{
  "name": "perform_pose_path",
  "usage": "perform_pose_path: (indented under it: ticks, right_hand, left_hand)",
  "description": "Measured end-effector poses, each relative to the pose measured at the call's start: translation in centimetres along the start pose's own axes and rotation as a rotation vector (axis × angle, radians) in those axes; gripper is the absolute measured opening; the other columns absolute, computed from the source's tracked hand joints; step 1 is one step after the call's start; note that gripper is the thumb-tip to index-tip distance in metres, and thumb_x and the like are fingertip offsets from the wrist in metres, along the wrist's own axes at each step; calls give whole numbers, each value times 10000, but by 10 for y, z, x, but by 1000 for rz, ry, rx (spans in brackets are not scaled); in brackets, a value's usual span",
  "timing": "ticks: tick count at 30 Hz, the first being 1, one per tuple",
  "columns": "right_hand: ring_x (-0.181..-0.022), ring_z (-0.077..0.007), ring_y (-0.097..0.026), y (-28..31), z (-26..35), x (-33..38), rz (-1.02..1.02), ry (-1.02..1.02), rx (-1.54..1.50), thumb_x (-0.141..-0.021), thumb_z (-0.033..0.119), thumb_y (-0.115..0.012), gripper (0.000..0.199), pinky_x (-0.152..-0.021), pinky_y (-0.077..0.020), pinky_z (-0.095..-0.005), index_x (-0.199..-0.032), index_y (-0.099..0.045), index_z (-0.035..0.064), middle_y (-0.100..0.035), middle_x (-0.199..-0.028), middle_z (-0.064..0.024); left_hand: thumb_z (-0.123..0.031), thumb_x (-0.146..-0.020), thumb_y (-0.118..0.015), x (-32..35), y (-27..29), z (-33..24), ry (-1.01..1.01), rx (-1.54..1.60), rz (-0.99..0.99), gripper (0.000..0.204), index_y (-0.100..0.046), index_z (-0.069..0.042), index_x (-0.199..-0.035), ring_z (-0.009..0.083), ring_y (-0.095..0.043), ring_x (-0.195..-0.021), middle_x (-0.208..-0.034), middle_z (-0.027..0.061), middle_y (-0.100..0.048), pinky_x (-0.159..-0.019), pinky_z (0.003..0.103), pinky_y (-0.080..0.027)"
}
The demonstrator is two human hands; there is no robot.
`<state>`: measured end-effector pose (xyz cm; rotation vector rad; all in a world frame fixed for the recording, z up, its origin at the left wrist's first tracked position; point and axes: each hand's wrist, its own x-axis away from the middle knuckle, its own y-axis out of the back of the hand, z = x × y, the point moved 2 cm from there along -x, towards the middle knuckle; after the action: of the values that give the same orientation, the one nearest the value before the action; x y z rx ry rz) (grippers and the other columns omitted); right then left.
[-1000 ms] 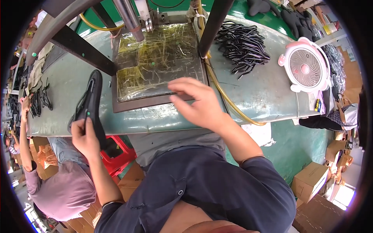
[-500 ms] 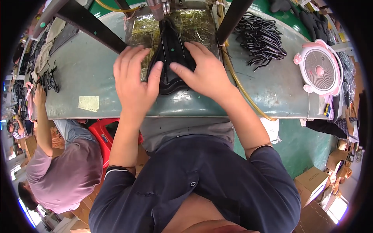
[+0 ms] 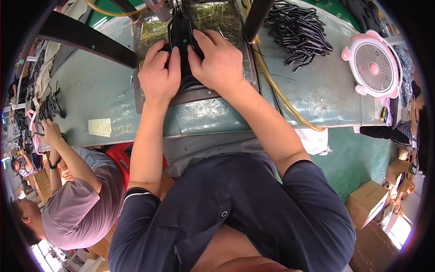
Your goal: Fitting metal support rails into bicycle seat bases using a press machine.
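Observation:
A black bicycle saddle (image 3: 182, 34) lies underside up on a flat plate (image 3: 204, 95), its narrow nose pointing away from me. Two thin dark rails run along the underside. My left hand (image 3: 161, 75) grips the saddle's left side, fingers bent and thumb along the left rail. On the other side my right hand (image 3: 217, 61) holds it, its thumb and fingers by the right rail. Both hands hide much of the wide rear part. Just beyond the nose, to the left, comes down a metal machine head (image 3: 159, 10).
Dark frame legs (image 3: 86, 38) flank the plate. Yellow hose (image 3: 283, 102) curves along its right. Further right are a pile of bent black rods (image 3: 301, 31) and a pink-white fan (image 3: 374, 65). A paper slip (image 3: 99, 127) lies left. A co-worker (image 3: 84, 208) sits at the left, handling black rods.
Both hands, spread beside the saddle before, have closed on its sides. The saddle sits farther from me, its rear now within the plate. The co-worker's arms have shifted.

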<state>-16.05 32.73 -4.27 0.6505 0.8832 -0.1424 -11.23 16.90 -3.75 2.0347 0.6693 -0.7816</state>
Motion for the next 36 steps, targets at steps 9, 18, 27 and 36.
perform_pose_path:
  ticks: [9, 18, 27, 36]
  right_hand:
    - [-1119, -455, -729, -10, 0, 1, 6, -18, -27, -935, 391, -800, 853, -890, -623, -491, -1533, -458, -112, -698, -1289, -302]
    - [-1255, -552, -633, 0, 2, -1, 16, -109, -132, -950, 449, -787, 915, -1049, -560, -543, -1515, -427, -174, -555, -1460, -404]
    - [-1258, -479, -643, 87, -29, 2, 225, -66, -263, -866, 104, -711, 624, -1063, -557, -505, -1465, -576, -12, -615, -1454, -253]
    - [-1037, -204, -699, 147, -89, 74, 167, -664, -1026, -1103, 134, -623, 428, -1051, -562, -381, -1493, -530, -16, -729, -1205, -111]
  left_hand:
    - [-274, -911, -870, -3, -6, 17, -34, -44, -159, 371, -657, -34, -1098, 374, -739, -1079, -1397, 200, -668, -850, 435, -608]
    - [-311, -842, -915, -4, 1, 15, 66, -7, -22, 602, -601, -22, -1267, 394, -694, -1182, -1416, 209, -628, -972, 455, -583]
    - [-250, -791, -837, -13, 34, -3, 354, 23, 260, 485, -727, -105, -1241, 264, -729, -783, -940, 140, -767, -768, 381, -580]
    - [-290, -1119, -664, 3, 54, -92, 752, 1237, 660, 352, -657, 25, -1275, 190, -742, -1121, -1273, 158, -752, -961, 333, -578]
